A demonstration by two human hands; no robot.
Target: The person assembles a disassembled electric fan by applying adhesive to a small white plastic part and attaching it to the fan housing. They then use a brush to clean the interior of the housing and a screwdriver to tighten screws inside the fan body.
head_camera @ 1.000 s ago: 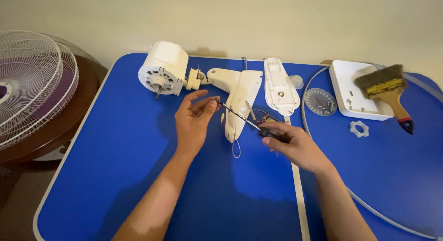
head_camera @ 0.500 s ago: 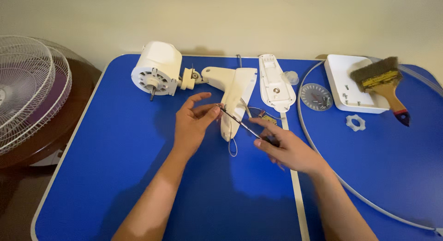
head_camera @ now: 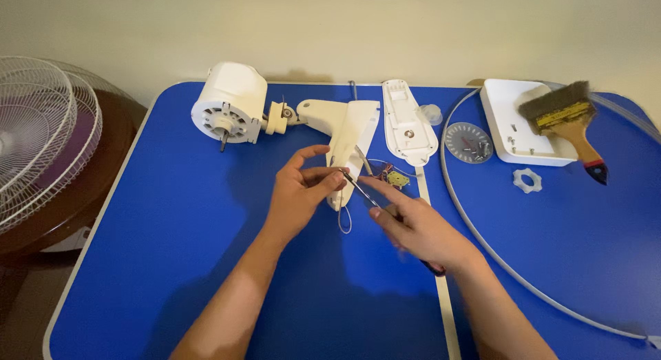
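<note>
Blue table (head_camera: 172, 263): right hand (head_camera: 420, 229) angles screwdriver (head_camera: 365, 194) up-left toward left hand (head_camera: 299, 191).

cream fan neck housing (head_camera: 348, 136), flat, screwdriver (head_camera: 365, 194) touching

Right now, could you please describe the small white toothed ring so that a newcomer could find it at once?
Start at the blue table and go to its far right corner, where a white tray carries a paintbrush. Just in front of that tray lies the toothed ring, alone on bare blue. Unlike the grey disc nearby, it is white, open-centred and notched.
</note>
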